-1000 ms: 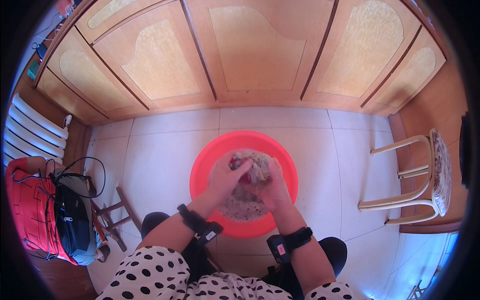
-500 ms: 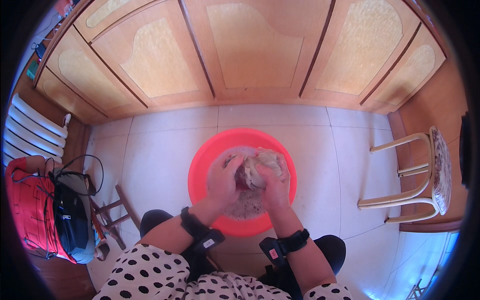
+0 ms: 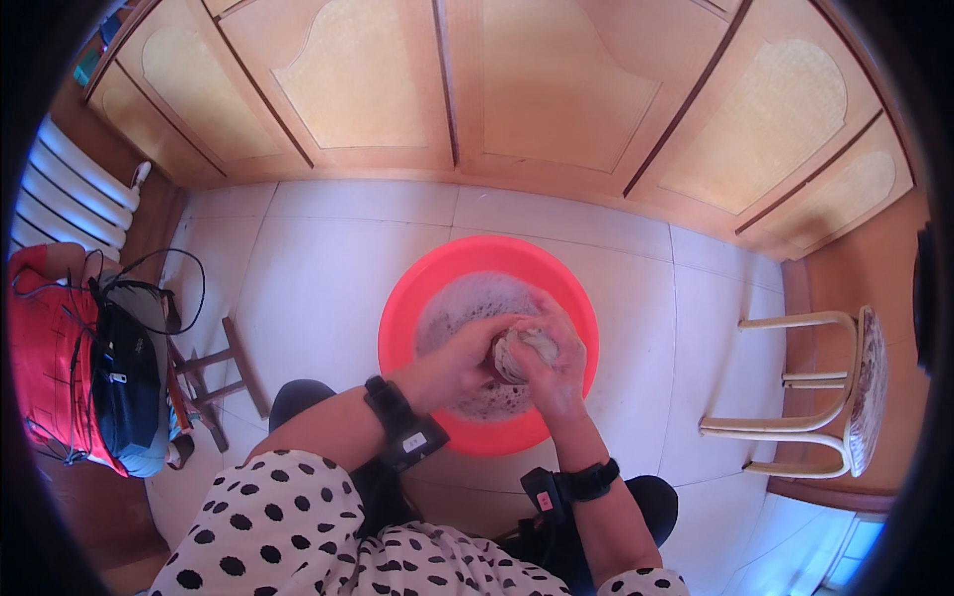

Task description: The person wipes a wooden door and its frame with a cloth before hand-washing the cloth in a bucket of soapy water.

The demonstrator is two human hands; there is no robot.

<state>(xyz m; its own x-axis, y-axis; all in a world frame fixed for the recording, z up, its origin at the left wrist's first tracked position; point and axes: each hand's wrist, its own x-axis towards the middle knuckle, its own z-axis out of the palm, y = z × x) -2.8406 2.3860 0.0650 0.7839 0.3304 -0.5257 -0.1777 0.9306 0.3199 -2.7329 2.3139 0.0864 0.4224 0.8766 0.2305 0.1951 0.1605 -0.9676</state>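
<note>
A red round basin [image 3: 397, 328] stands on the floor in front of me, holding foamy, greyish water [image 3: 465, 296]. Over its middle, a wet, pale grey-beige cloth [image 3: 525, 354] is bunched into a tight wad. My right hand [image 3: 559, 360] wraps round the wad from the right, fingers curled over its far side. From the left, my left hand [image 3: 467, 360] closes on the same wad; its fingertips are partly hidden behind the cloth. Both wrists wear black bands with small boxes.
Wooden cupboards [image 3: 368, 89] line the far side. At the right is a metal-framed chair [image 3: 795, 425]. On the left are a red and black bag [image 3: 89, 368] with cables, a dark wooden stool frame [image 3: 224, 372] and a white radiator [image 3: 75, 194].
The cloth has been gathered into a smaller, tighter wad, and my hands have come closer together round it. The view has tilted and shifted slightly.
</note>
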